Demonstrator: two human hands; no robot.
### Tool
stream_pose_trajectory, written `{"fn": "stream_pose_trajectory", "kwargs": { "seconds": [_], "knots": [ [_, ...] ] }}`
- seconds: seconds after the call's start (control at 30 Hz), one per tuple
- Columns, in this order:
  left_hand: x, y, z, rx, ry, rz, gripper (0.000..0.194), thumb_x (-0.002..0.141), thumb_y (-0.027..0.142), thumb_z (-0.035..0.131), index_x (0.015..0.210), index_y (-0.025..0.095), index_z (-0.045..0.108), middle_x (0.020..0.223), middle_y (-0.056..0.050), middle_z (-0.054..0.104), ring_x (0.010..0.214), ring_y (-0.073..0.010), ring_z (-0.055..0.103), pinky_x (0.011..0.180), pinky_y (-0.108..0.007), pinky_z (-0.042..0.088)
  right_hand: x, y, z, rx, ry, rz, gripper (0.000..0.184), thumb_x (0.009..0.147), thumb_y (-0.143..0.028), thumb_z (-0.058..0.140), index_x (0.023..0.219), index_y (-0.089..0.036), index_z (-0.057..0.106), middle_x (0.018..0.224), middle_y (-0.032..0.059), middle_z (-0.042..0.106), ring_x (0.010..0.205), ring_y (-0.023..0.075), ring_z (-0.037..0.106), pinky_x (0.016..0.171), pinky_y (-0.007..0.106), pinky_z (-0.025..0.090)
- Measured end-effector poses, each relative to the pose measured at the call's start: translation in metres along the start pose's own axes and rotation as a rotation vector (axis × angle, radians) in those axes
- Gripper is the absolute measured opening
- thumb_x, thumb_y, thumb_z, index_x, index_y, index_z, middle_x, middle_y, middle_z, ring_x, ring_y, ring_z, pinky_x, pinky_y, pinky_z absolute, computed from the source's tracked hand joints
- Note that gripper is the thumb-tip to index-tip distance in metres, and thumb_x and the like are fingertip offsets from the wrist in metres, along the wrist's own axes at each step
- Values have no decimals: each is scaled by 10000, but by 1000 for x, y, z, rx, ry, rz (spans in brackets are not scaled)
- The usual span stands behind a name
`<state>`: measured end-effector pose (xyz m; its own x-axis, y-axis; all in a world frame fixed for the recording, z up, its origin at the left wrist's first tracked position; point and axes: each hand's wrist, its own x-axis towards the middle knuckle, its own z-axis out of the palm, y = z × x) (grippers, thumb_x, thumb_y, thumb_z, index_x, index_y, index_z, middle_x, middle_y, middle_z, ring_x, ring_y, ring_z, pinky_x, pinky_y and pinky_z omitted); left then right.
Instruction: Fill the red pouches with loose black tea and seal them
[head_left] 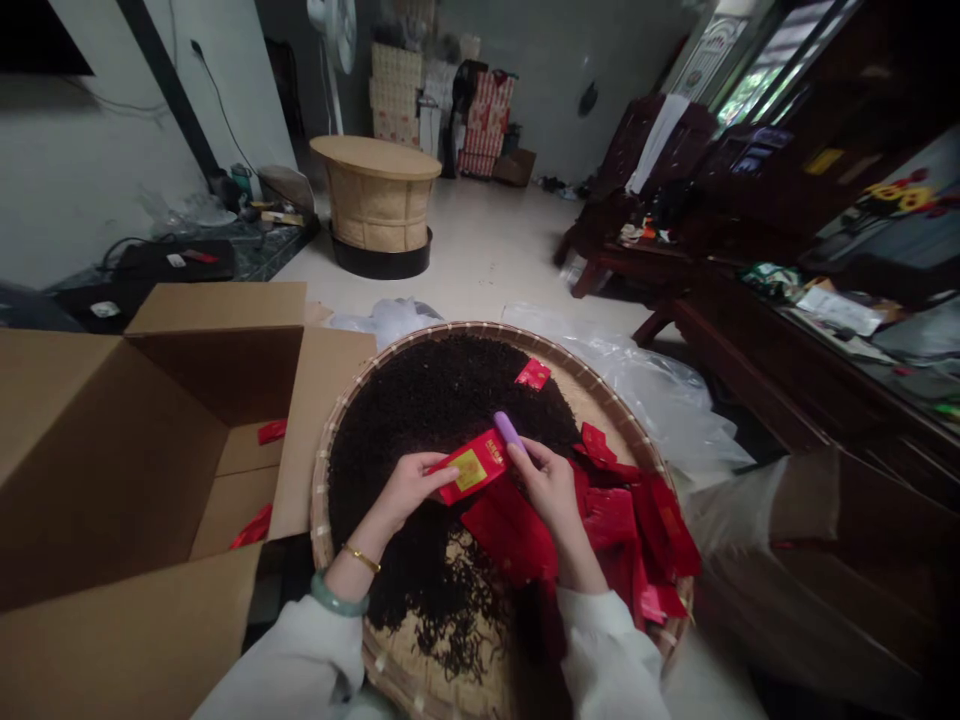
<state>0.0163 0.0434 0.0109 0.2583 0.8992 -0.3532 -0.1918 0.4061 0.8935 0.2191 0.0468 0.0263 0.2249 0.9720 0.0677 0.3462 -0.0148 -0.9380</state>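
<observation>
A small red packet [487, 452] with a gold square panel is pinched in my left hand [411, 487], thumb on its face. My right hand [547, 485] grips a small purple stick-shaped tool [509, 430] at the packet's right end; its exact kind does not show. Both hands are over a round woven bamboo tray [651, 450]. Dark dried leaves that look like loose tea [397, 400] cover much of the tray. Flat red packets [611, 520] are heaped on its right side, partly behind my right forearm. A single red packet [534, 374] lies on the leaves near the far rim.
On the left stands an open cardboard box [97, 470] with a few red packets [255, 527] inside. Clear plastic sheeting [645, 375] lies behind the tray. A drum-shaped woven stand [379, 205] is farther back. Dark wooden furniture [757, 350] and another box [810, 580] line the right.
</observation>
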Motion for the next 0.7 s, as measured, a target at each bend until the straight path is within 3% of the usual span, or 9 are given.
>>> {"fn": "stream_pose_trajectory", "kwargs": {
  "seconds": [0.33,0.7],
  "knots": [
    [0,0,1,-9,43,16,397,545,389,811,831,120,753,678,-43,734,546,-131,615,530,-220,490,0,-1,-4,69,-66,96,640,652,-622,650,999,-90,731,692,68,701,544,176,564,492,263,410],
    [1,-1,-1,14,47,45,408,560,392,803,867,128,757,691,-52,739,546,-138,618,526,-229,494,-2,-5,-8,-18,-48,33,561,683,-577,642,972,-105,734,820,101,729,623,213,614,546,289,449]
  ]
}}
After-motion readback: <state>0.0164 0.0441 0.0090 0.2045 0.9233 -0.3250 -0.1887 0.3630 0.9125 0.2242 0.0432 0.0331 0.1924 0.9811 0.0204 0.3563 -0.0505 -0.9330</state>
